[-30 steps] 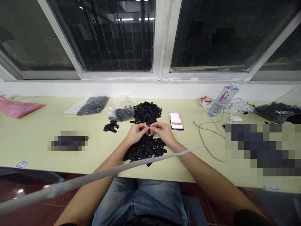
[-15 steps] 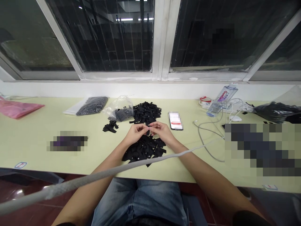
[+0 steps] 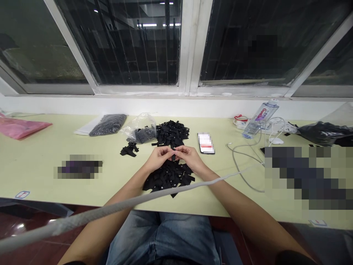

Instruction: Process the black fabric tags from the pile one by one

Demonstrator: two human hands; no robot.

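Both hands meet over one black piece

Hands together, fingertips nearly touching, between two black heaps on the table [image 3: 116, 195]. Left hand [image 3: 159, 157] and right hand [image 3: 190, 156] both pinch a small black piece [image 3: 173, 157]; part of it shows below the fingertips. Its finer details too small to tell.

Near pile [image 3: 165, 176]: loose black pieces with small pale spots, just below the hands, toward the body. Far pile [image 3: 171, 131]: more of the same dark strips, beyond the hands. Clear bag [image 3: 142, 130] at its left, open, dark pieces inside; small cluster [image 3: 129, 149] in front of the bag. Farther left, a filled bag [image 3: 109, 124] partly over a white sheet [image 3: 86, 127], then a pink bag [image 3: 22, 127] at the far left.

Right side: phone [image 3: 206, 143] face up, screen lit. Bottle [image 3: 260, 118] leans by the power strip [image 3: 285, 127], cables [image 3: 239, 171] looping nearby. A thick pale cord [image 3: 132, 202] crosses the view in front of both forearms.
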